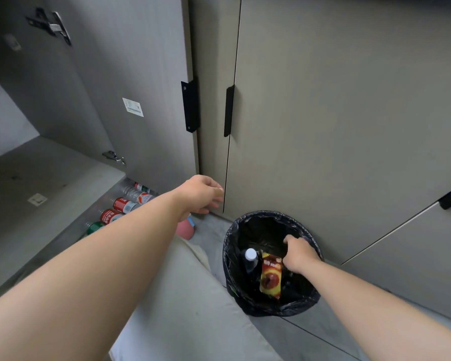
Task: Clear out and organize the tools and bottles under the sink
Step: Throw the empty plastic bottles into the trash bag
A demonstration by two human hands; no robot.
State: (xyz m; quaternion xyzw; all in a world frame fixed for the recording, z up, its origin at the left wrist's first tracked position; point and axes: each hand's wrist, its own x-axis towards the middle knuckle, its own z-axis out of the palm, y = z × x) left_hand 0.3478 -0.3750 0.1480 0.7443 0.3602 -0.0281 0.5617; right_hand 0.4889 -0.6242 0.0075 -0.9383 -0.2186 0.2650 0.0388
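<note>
black liner (258,227) wraps the bin (245,307), set against the shut cupboard doors (323,126). a white-capped bottle (250,257) and a yellow-red packet (271,277) sit inside, and more bottles (123,204) lie in a row well left of it. a careless tug could drag the liner off the rim or tip the bin. right hand (300,254) dips inside, fingers curled, grip unclear. left hand (202,194) hangs loose and empty, up-left of the bin.

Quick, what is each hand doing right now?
Left hand: open, fingers relaxed, holding nothing.
Right hand: fingers curled inside the bin; whether it grips anything cannot be told.
</note>
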